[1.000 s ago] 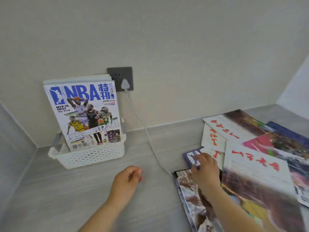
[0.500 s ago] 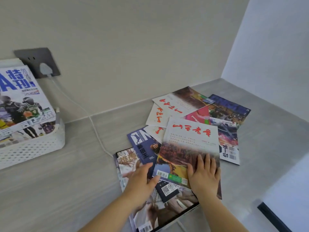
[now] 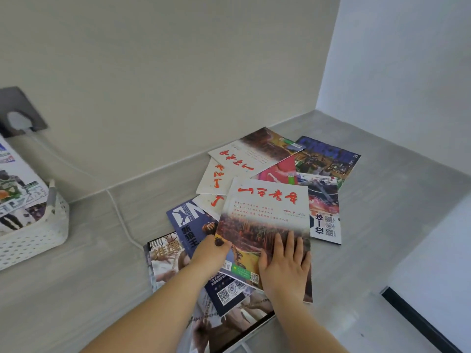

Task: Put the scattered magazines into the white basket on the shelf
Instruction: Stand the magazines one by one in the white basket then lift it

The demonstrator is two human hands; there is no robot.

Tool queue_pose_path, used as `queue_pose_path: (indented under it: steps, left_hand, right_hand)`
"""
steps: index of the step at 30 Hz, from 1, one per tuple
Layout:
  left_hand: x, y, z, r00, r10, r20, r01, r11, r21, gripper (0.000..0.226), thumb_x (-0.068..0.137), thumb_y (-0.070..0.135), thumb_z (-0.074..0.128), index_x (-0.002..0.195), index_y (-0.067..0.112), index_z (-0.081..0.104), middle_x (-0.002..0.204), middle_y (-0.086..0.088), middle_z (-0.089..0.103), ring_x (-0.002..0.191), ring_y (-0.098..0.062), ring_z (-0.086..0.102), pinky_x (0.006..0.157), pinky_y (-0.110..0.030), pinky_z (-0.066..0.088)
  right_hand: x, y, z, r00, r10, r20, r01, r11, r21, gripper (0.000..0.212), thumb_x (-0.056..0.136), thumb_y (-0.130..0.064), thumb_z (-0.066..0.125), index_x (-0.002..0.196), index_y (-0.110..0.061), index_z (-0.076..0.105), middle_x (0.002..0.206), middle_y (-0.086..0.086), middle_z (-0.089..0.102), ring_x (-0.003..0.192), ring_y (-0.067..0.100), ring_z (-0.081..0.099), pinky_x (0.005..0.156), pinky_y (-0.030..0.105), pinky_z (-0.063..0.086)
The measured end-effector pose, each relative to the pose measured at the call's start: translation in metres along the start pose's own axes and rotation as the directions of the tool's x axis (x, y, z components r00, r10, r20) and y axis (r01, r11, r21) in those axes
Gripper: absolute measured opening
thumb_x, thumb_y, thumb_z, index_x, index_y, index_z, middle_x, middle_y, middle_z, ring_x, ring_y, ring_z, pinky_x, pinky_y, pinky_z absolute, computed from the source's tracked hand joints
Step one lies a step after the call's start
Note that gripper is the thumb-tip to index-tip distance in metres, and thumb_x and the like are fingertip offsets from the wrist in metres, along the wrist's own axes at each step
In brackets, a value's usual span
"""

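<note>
White basket [image 3: 38,238] sits far left on the shelf [image 3: 89,276], an NBA magazine [image 3: 17,194] standing in it, and the scattered magazines lie well apart to its right. Left hand [image 3: 211,253] meets the left edge of the top red-titled magazine [image 3: 265,217] with fingertips hidden, so a pinch can't be told; right hand [image 3: 285,261] lies flat on its cover, fingers straight. Looks light, floppy and slippery: take it by the edge, supported underneath.

So the right hand [image 3: 285,266] lay flat on the red-titled magazine [image 3: 265,212] topping the messy pile, and the left hand [image 3: 210,253] curled around its left edge. A blue magazine [image 3: 191,225] poked out underneath. The white basket [image 3: 33,240] sat way off left on the grey shelf [image 3: 89,263], with a basketball magazine [image 3: 17,194] standing in it.
</note>
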State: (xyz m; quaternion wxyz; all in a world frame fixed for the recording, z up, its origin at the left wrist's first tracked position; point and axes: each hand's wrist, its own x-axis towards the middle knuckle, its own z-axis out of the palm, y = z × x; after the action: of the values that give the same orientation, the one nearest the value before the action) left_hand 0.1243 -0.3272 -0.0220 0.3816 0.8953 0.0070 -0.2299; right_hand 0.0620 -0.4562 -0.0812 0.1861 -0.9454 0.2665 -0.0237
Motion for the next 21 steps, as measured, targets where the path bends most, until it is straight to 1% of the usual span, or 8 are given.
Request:
queue_pose_path:
  steps: [4, 7, 9, 11, 14, 16, 18, 21]
  left_hand:
    - [0.0, 0.0, -0.002, 1.0, -0.002, 0.02, 0.001, 0.999, 0.051, 0.018, 0.093, 0.02, 0.038, 0.105, 0.007, 0.043, 0.101, -0.014, 0.052, 0.082, -0.022, 0.046, 0.07, -0.028, 0.033]
    - [-0.007, -0.003, 0.0, 0.999, 0.018, -0.027, -0.02, 0.996, -0.085, 0.024, 0.093, 0.017, 0.037, 0.115, 0.011, 0.042, 0.106, -0.008, 0.05, 0.087, -0.02, 0.044, 0.074, -0.028, 0.032]
    - [-0.012, -0.006, -0.004, 0.997, 0.029, -0.073, -0.04, 0.988, -0.148, 0.02, 0.092, 0.016, 0.039, 0.111, 0.014, 0.046, 0.101, -0.006, 0.051, 0.088, -0.021, 0.045, 0.075, -0.028, 0.033]
    - [-0.015, -0.011, -0.015, 0.99, 0.077, -0.115, -0.099, 0.974, -0.202, 0.009, 0.091, 0.014, 0.041, 0.09, 0.018, 0.049, 0.086, -0.005, 0.051, 0.077, -0.02, 0.046, 0.068, -0.028, 0.033]
    - [-0.024, -0.018, -0.042, 0.964, 0.167, -0.208, -0.218, 0.943, -0.253, 0.016, 0.088, 0.008, 0.044, 0.075, 0.016, 0.045, 0.074, -0.004, 0.05, 0.07, -0.017, 0.045, 0.059, -0.023, 0.032]
    - [-0.032, -0.024, -0.063, 0.941, 0.211, -0.264, -0.282, 0.92, -0.272, 0.018, 0.087, 0.004, 0.046, 0.075, 0.019, 0.048, 0.072, -0.001, 0.052, 0.071, -0.014, 0.048, 0.059, -0.015, 0.035]
    - [-0.04, -0.034, -0.084, 0.921, 0.241, -0.307, -0.331, 0.899, -0.288, 0.024, 0.086, 0.0, 0.047, 0.073, 0.021, 0.047, 0.068, 0.001, 0.052, 0.064, -0.007, 0.05, 0.055, -0.009, 0.036]
    - [-0.052, -0.053, -0.117, 0.881, 0.256, -0.398, -0.382, 0.882, -0.277, 0.031, 0.085, -0.003, 0.047, 0.07, 0.024, 0.048, 0.062, 0.005, 0.05, 0.056, 0.001, 0.051, 0.05, -0.004, 0.036]
  right_hand:
    - [0.0, 0.0, 0.0, 1.0, -0.006, 0.011, 0.006, 1.0, 0.005, 0.06, 0.09, -0.049, 0.02, 0.143, -0.023, 0.009, 0.156, 0.006, 0.001, 0.143, 0.025, -0.003, 0.116, 0.044, -0.004]
    - [-0.001, -0.001, -0.002, 0.999, -0.038, 0.027, 0.039, 0.999, -0.026, 0.058, 0.09, -0.046, 0.022, 0.143, -0.024, 0.011, 0.156, 0.004, 0.004, 0.143, 0.024, 0.0, 0.116, 0.045, -0.001]
    - [0.002, -0.007, -0.006, 0.998, -0.058, 0.019, 0.058, 0.998, 0.012, 0.056, 0.091, -0.044, 0.026, 0.141, -0.023, 0.016, 0.155, 0.004, 0.009, 0.143, 0.023, 0.004, 0.116, 0.042, 0.0]
    - [0.006, -0.017, -0.014, 0.998, -0.059, -0.02, 0.061, 0.991, 0.122, 0.053, 0.091, -0.041, 0.033, 0.139, -0.022, 0.023, 0.154, 0.003, 0.013, 0.142, 0.022, 0.007, 0.116, 0.037, 0.001]
    - [0.017, -0.034, -0.027, 0.997, 0.015, -0.079, 0.012, 0.944, 0.329, 0.056, 0.09, -0.033, 0.044, 0.138, -0.014, 0.025, 0.153, 0.009, 0.017, 0.141, 0.025, 0.012, 0.115, 0.035, 0.006]
    - [0.023, -0.047, -0.034, 0.997, 0.054, -0.051, -0.022, 0.875, 0.483, 0.055, 0.089, -0.028, 0.048, 0.137, -0.008, 0.028, 0.147, 0.015, 0.029, 0.136, 0.029, 0.025, 0.111, 0.036, 0.019]
    - [0.025, -0.065, -0.039, 0.998, 0.049, 0.048, -0.069, 0.689, 0.721, 0.045, 0.089, -0.021, 0.05, 0.13, -0.007, 0.035, 0.128, 0.016, 0.049, 0.121, 0.031, 0.045, 0.095, 0.033, 0.034]
    - [0.027, -0.099, -0.043, 0.99, 0.004, 0.144, -0.128, 0.482, 0.867, 0.039, 0.088, -0.01, 0.05, 0.126, -0.006, 0.041, 0.11, 0.011, 0.055, 0.103, 0.027, 0.053, 0.083, 0.03, 0.034]
